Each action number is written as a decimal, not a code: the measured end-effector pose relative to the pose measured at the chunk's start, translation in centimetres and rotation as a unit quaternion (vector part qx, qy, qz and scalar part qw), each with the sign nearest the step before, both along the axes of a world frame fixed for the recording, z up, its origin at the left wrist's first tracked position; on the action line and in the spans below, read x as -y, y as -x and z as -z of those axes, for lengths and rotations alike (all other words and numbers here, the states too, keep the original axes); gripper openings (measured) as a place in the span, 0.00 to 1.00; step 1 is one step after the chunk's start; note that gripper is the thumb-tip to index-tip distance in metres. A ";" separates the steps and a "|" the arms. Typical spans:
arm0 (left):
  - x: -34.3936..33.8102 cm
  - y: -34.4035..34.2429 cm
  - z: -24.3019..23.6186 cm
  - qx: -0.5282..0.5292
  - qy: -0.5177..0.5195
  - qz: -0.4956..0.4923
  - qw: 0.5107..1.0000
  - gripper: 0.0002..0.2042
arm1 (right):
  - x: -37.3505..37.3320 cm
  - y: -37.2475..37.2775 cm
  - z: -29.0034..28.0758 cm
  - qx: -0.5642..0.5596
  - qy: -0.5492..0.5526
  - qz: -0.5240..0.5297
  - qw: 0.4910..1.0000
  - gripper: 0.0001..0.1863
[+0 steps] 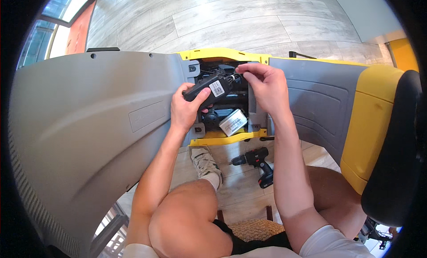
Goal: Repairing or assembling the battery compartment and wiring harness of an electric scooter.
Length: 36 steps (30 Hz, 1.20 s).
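Note:
My left hand (188, 106) grips a black control box (205, 92) with a white label on top, thumb over it and fingers beneath. Cables (231, 77) come out of the box's right end. There my right hand (266, 82) is closed, thumb and forefinger pinched at the cable ends; what lies between the fingertips is too small to make out. Both hands are above an open compartment (229, 100) in the floor of a grey and yellow scooter body. A silver metal box (233, 122) with a printed label lies tilted at the compartment's near edge.
A black cordless drill (258, 163) lies on the wood-look floor, near my shoe (205, 162). The grey front panel (98, 98) rises on the left. On the right stand the grey and yellow seat base (371, 120) and black seat (396, 151). Yellow trim (227, 53) borders the compartment.

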State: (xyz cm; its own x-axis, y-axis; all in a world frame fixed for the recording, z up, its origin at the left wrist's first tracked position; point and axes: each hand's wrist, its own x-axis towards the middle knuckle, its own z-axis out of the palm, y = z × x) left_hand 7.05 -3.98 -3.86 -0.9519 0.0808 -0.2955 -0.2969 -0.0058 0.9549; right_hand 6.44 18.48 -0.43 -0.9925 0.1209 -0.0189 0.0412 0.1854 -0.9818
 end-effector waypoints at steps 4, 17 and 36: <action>0.0 0.1 0.2 0.014 0.000 -0.004 1.000 0.16 | 1.1 2.1 1.6 -0.035 0.028 -0.014 0.999 0.08; 0.2 -0.1 0.3 0.001 0.084 0.011 0.996 0.17 | 0.6 2.9 3.2 -0.001 0.143 -0.076 0.987 0.15; -0.2 0.0 -0.8 0.010 0.130 0.034 0.991 0.15 | -0.5 3.1 4.0 -0.049 0.021 -0.137 0.989 0.11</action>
State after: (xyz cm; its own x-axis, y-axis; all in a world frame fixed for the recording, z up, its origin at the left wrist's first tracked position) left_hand 7.10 -3.78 -3.05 -0.9407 0.0625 -0.3334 -0.3072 0.2599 0.9155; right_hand 3.32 18.95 -4.47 -0.9853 -0.1510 0.0794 -0.1003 0.1361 -0.9856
